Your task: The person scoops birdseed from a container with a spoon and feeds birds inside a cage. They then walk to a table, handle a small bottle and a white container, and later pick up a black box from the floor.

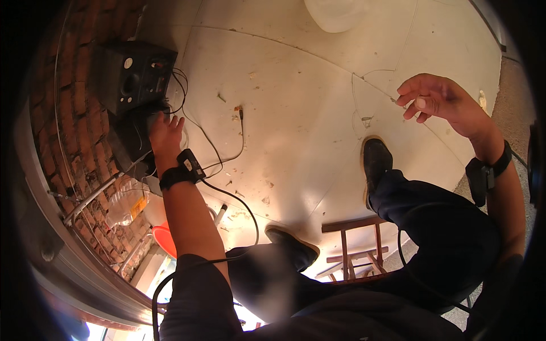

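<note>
The left hand (pixel 165 132) reaches out with fingers spread and rests on a dark box (pixel 132 145) by the brick wall (pixel 68 113), and a black speaker box (pixel 133 77) sits just past its fingertips. The right hand (pixel 435 98) is far off to the side, up in the air, pinching a tiny thin thing (pixel 393 100) I cannot make out. The left hand is much nearer to the boxes.

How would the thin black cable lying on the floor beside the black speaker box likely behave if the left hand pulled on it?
The black cable lies in loose curves, so it is probably floppy and light. It runs toward the black speaker box by the left hand, so a pull might snag there rather than slide freely.
</note>
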Tool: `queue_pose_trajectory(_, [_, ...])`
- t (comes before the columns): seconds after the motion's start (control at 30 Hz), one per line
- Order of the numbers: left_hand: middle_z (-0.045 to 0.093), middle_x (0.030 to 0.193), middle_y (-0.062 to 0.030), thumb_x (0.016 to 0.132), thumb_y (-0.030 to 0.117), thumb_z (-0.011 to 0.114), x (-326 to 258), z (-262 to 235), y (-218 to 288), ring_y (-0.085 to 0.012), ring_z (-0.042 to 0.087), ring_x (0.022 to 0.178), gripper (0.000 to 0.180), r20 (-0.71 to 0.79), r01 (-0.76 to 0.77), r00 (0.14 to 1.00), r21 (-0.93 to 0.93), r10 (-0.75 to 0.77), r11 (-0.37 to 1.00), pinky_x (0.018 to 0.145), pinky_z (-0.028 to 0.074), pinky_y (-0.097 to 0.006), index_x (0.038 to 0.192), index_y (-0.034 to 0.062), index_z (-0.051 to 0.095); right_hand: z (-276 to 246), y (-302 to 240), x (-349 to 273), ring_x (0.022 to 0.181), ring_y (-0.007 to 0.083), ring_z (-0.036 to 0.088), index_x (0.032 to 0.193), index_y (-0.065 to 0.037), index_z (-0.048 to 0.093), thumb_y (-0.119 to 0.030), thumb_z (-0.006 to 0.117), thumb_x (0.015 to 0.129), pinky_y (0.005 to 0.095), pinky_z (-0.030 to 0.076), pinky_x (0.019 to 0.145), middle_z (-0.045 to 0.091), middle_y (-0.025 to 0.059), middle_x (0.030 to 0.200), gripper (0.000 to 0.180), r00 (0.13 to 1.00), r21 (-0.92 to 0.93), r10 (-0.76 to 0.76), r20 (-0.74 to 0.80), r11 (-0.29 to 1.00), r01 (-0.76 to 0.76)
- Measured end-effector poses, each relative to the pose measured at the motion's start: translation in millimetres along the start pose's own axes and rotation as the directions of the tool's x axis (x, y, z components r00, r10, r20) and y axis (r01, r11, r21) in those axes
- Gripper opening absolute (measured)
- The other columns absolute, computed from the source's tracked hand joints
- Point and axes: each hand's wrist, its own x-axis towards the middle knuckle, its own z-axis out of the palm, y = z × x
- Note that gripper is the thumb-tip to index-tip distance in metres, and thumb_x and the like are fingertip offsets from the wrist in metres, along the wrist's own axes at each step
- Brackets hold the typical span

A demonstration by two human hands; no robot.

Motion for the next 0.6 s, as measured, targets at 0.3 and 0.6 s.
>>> queue_pose_trajectory(0.3, [0.061, 0.127, -0.0074, 0.109, 0.029, 0.049, -13.1, 37.1, 7.4, -0.0275, 0.054, 0.131, 0.026, -0.078, -0.09, 0.994, -0.181, 0.077, 0.979, 0.115, 0.036, -0.057, 0.126, 0.0105, 0.055, 2.8, -5.2, 4.1, 0.096, 0.0161, 0.068, 0.125, -0.007, 0.066, -0.039, 0.068, 0.095, 0.0307, 0.051, 0.082, 0.071, 0.0056, 0.113, 0.045, 1.0, -0.004, 0.0, 0.0, 1.0, 0.0])
queue_pose_trajectory(0.6, [0.062, 0.097, -0.0035, 0.109, 0.023, 0.049, -60.3, 100.0, -20.2, -0.0229, 0.064, 0.108, 0.017, 0.037, -0.223, 0.972, -0.164, 0.232, 0.961, 0.107, 0.046, -0.049, 0.109, 0.0079, 0.058, 14.1, -16.8, 7.1, 0.098, 0.0171, 0.068, 0.126, -0.007, 0.066, -0.037, 0.067, 0.097, 0.0307, 0.05, 0.083, 0.071, 0.0052, 0.114, 0.042, 0.998, -0.022, -0.064, 0.023, 0.998, 0.065])
